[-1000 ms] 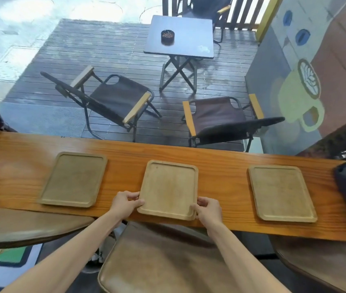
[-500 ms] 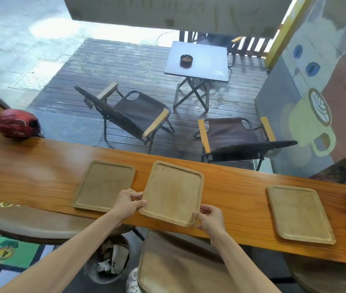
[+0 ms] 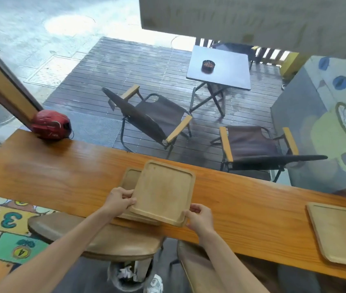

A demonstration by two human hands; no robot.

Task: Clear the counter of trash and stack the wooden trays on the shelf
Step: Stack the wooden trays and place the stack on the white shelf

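I see the left hand [image 3: 118, 200] and right hand [image 3: 200, 216] gripping the top tray [image 3: 163, 192], skewed over the lower tray [image 3: 130, 180] toward frame-left; third tray [image 3: 340, 231] lies lower right.

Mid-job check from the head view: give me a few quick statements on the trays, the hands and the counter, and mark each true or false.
1. Both hands hold the same tray. True: the left hand and right hand grip the near corners of the held tray.
2. The held tray overlaps a second tray. True: it covers most of the lower tray.
3. All three trays are stacked. False: the third tray lies apart at the right on the counter.
4. A red helmet sits on the counter's right end. False: the helmet is at the left end.
5. Trash lies on the counter. False: none shows.
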